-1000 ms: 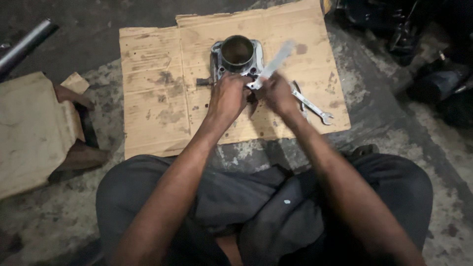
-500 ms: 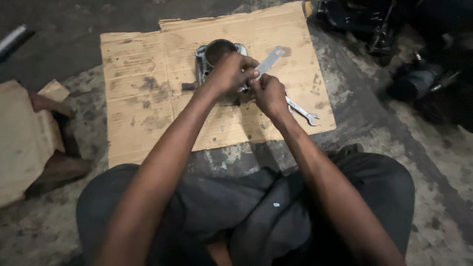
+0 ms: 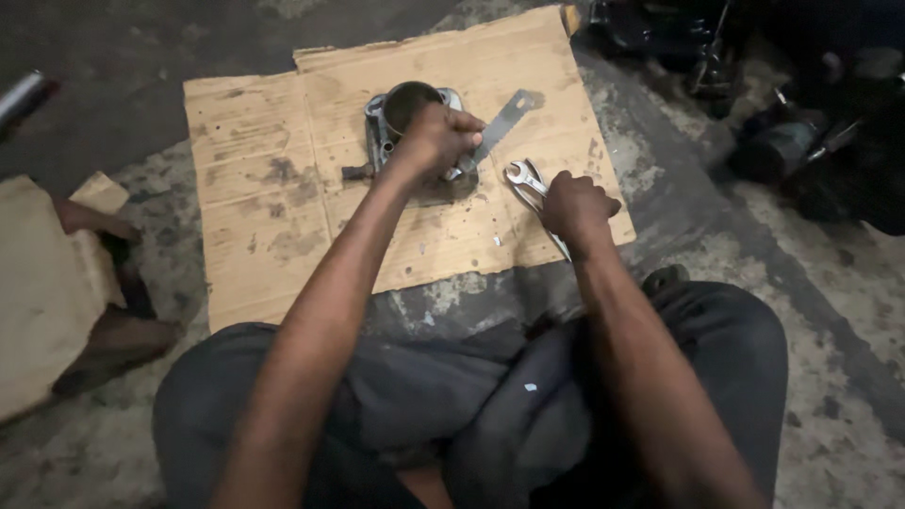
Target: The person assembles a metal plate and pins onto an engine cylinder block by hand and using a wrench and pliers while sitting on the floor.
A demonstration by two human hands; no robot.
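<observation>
The left hand (image 3: 441, 139) is clamping closed over the grey metal engine cylinder block (image 3: 415, 141), seemingly to keep it from sliding on the flat sheet of brown cardboard (image 3: 283, 188) that is shielding the gritty floor. The right hand (image 3: 577, 205) is curling shut around the silver open-ended spanner (image 3: 524, 179) lying just beside the block, while a flat grey metal strip (image 3: 502, 123) is leaning out from under the left hand's fingers.

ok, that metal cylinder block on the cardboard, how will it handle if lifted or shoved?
The cylinder block is probably heavy for its size: thick cast-looking metal. It sits broad and flat on the cardboard, so it likely slides rather than tips or rolls. It may be slippery; stains suggest oil. The left hand rests on it, and the right hand is on a wrench.
</observation>
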